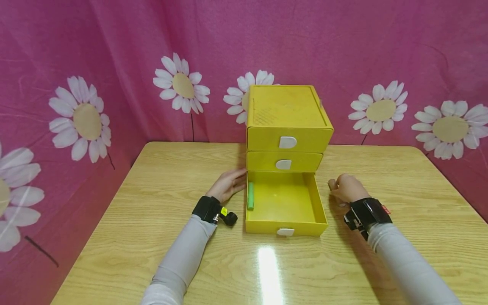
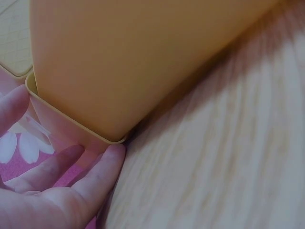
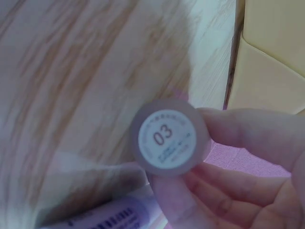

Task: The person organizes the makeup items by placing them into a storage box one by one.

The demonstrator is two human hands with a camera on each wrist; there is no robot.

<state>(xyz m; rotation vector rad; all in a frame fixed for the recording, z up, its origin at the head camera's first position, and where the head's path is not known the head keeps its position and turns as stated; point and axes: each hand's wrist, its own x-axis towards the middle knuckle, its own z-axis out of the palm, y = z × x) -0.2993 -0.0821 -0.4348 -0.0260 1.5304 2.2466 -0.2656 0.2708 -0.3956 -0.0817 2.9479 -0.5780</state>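
A yellow three-drawer box (image 1: 289, 106) stands on the table, its bottom drawer (image 1: 282, 195) pulled out. Inside that drawer, along the left wall, lies a green stick-shaped item (image 1: 250, 196). My left hand (image 1: 228, 184) is at the box's left side; in the left wrist view its fairly straight fingertips (image 2: 114, 152) touch the casing's edge. To the right of the drawer, my right hand (image 1: 350, 188) pinches a small brownish lipstick tube (image 3: 167, 136). The round label on its end reads 03. A pale tube with a barcode (image 3: 112, 212) lies under that hand, partly cut off by the frame.
The upper two drawers, with white tabs (image 1: 287, 142), are closed. A wood-grain table (image 1: 171, 178) carries everything. Behind it hangs a pink curtain (image 1: 305, 42) with white daisies, close to the table's back edge.
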